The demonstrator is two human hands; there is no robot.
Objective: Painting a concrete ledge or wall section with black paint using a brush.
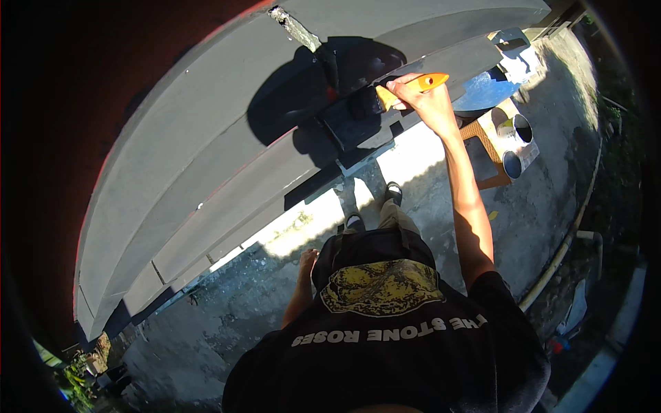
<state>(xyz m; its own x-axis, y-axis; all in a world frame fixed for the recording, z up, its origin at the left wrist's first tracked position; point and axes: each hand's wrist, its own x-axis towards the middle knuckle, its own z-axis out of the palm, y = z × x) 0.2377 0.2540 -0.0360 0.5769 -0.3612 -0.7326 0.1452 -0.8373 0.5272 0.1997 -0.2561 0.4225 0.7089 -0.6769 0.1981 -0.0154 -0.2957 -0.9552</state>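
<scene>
My right hand [414, 98] is closed around the orange handle of a paintbrush [434, 82]. The brush's bristle end meets a dark, shaded patch of a long, curved grey surface [179, 144] built in stepped bands, like a boat's hull. Low beside my hip hangs my left hand [309, 259], away from the grey surface; its fingers are too small and shaded to make out. A rough, whitish strip [295, 29] stands out from the upper part of the surface.
To the right, a brown woven-pattern stool [493, 180] bears two open cans, one light-coloured can [509, 131] and one with a dark grey top [511, 165]. A blue rounded object [485, 91] lies behind it. Along the concrete floor [227, 323] at right runs a pale pipe [551, 272].
</scene>
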